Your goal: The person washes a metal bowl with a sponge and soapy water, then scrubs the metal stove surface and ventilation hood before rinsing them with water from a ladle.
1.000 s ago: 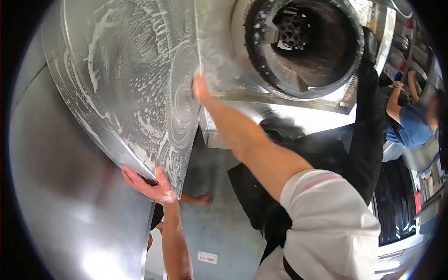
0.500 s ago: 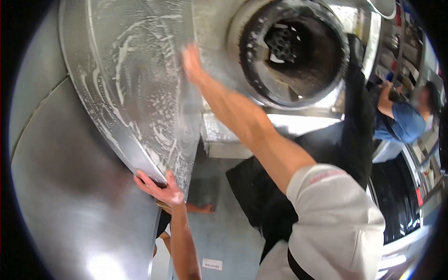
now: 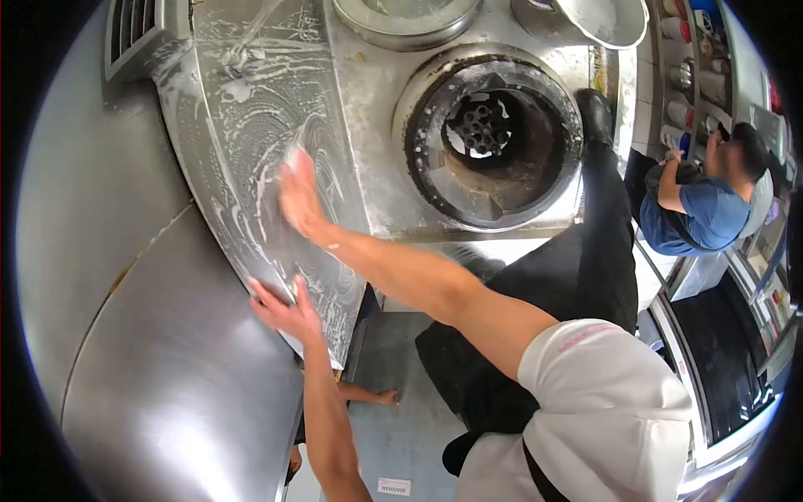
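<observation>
A slanted steel panel [image 3: 251, 100] covered in soap suds and swirl marks fills the upper left. My right hand [image 3: 299, 197] lies flat against it, fingers together. A pale corner shows under the fingertips; I cannot tell whether it is a pad or foam. My left hand [image 3: 284, 308] holds the panel's lower edge, fingers spread over the rim. My right arm reaches out from a white short sleeve [image 3: 602, 393].
A round blackened burner opening [image 3: 489, 134] sits in the steel top right of the panel. A smooth steel wall [image 3: 125, 351] curves at left. Another person in a blue shirt [image 3: 698, 213] works by shelves of bottles [image 3: 682, 75]. Grey floor [image 3: 401, 435] lies below.
My right hand swept down and left across the soapy panel, away from the burner opening. My left hand stayed on the lower edge. The view has pulled back and now shows more of the top.
</observation>
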Motion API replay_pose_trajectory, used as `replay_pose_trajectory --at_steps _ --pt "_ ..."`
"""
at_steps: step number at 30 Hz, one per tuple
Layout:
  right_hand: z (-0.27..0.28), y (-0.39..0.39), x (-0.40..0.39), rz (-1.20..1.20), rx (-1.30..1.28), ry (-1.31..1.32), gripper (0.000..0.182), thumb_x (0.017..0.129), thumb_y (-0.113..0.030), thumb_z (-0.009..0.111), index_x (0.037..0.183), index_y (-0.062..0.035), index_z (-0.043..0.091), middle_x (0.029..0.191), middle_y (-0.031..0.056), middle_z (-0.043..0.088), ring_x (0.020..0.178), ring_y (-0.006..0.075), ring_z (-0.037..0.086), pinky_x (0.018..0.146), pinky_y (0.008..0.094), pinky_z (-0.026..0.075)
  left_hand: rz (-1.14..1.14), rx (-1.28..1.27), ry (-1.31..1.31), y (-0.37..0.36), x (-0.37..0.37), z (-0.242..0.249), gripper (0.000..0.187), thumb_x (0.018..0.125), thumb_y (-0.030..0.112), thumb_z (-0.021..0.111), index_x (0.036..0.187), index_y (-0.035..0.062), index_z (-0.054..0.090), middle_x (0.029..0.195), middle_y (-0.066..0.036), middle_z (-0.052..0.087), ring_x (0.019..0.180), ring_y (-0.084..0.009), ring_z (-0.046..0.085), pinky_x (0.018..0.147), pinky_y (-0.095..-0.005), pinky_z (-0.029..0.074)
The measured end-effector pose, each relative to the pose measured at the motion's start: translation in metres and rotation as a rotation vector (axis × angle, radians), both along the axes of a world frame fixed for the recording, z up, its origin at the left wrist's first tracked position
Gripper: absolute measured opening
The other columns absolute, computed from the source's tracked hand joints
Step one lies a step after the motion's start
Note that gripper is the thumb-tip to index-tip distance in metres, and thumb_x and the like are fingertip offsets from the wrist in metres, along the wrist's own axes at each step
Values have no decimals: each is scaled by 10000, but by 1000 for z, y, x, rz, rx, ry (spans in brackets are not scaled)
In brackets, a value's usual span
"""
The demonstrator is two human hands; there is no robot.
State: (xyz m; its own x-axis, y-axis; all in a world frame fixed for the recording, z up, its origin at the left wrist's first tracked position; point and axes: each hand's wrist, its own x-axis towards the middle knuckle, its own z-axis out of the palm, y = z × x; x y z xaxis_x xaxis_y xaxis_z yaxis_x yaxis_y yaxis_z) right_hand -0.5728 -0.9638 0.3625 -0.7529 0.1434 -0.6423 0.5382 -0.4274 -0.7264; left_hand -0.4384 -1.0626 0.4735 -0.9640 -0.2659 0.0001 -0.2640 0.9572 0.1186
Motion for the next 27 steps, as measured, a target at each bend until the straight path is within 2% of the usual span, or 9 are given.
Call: replay_pose_trajectory --at_steps 4,7,13,15,17,22,23,24,27 --pt "26 7 22 37 122 552 615 1037 -299 398 1527 21 208 1597 283 128 1493 446 91 1215 518 131 19 -51 5 26 -65 0 832 881 512 680 1518 79 368 1472 -342 322 1367 -469 340 1092 -559 287" --pt "-10 0 68 196 108 487 615 1024 -274 425 1532 1 214 1604 262 119 1484 469 100 1205 543 142 -83 -77 33 21 -69 -5 770 926 475 636 1515 59 367 1477 -329 309 1295 -459 435 1051 -504 387" --pt "-2 14 -51 -23 279 655 600 1035 -322 410 1541 -46 243 1597 222 179 1488 421 134 1208 524 129 -105 -114 -8 19 -91 -6 842 882 503 684 1519 58 362 1526 -332 264 1394 -486 317 1091 -574 306" --pt "-45 1 -13 -72 192 460 584 1044 -320 389 1536 -38 250 1584 216 218 1483 396 168 1217 476 134 -123 20 28 50 -145 -7 845 869 449 723 1516 44 360 1532 -335 252 1396 -504 300 1093 -582 299" --pt "-68 2 -12 -39 118 -31 514 1031 -194 392 1496 8 307 1545 248 270 1452 420 231 1202 485 189 -157 -12 16 63 -184 -5 848 863 421 739 1518 41 355 1528 -337 260 1395 -512 294 1096 -584 296" --pt "-121 52 -164 -243 293 431 481 1019 -186 439 1424 69 393 1466 271 395 1407 376 336 1186 397 253 -214 -43 -8 77 -214 -8 898 840 343 782 1530 19 308 1504 -352 293 1403 -517 262 1114 -579 273" --pt "-162 51 -182 -242 391 293 480 1014 -203 452 1402 77 417 1442 286 426 1390 369 367 1176 389 273 -204 -52 -15 78 -217 -10 898 840 343 782 1530 19 308 1504 -352 293 1403 -517 262 1114 -579 273" --pt "-232 37 -173 -216 205 59 476 1013 -228 450 1386 68 442 1425 292 449 1375 365 395 1161 393 298 -193 -67 -23 83 -219 -11 902 837 339 785 1528 12 306 1514 -352 271 1408 -515 254 1118 -576 269" --pt "-270 -13 -60 92 -59 -476 463 1017 -289 407 1364 2 504 1396 279 496 1313 386 471 1103 451 374 -160 -67 -22 84 -223 -5 895 850 320 775 1538 26 284 1549 -312 245 1435 -484 220 1143 -561 243"
